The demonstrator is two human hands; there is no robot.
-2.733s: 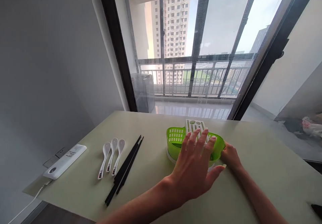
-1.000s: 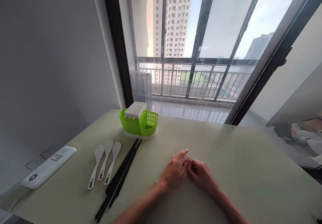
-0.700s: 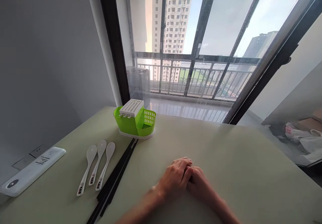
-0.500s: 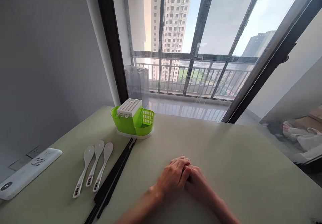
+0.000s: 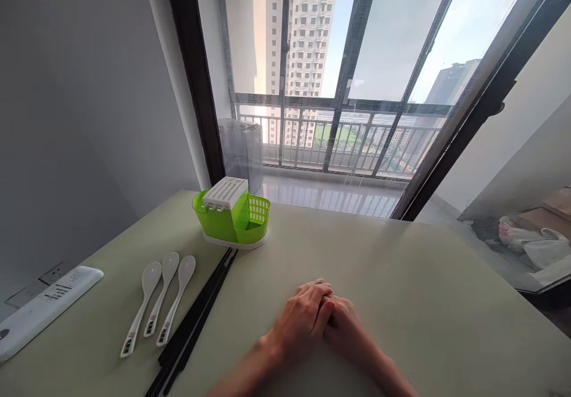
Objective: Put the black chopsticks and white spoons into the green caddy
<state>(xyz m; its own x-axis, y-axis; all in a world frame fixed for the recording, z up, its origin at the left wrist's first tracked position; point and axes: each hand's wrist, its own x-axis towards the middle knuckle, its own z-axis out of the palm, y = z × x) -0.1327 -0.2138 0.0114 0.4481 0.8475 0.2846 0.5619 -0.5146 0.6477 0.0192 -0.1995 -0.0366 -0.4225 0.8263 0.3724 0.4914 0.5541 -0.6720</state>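
Left hand point(image 5: 300, 318) is laid over right hand point(image 5: 347, 333), fingers folded together, nothing gripped; both are rested on the table point(image 5: 423, 302). Nearest items: black chopsticks point(image 5: 196, 325), seen left of the left hand, apart from it, laid flat. Three white spoons point(image 5: 156, 308) are lined up just beyond the chopsticks. Green cutlery holder point(image 5: 232, 216) is stood upright further forward-left, its base close to the chopstick tips. White power strip point(image 5: 40, 311) is placed far left.
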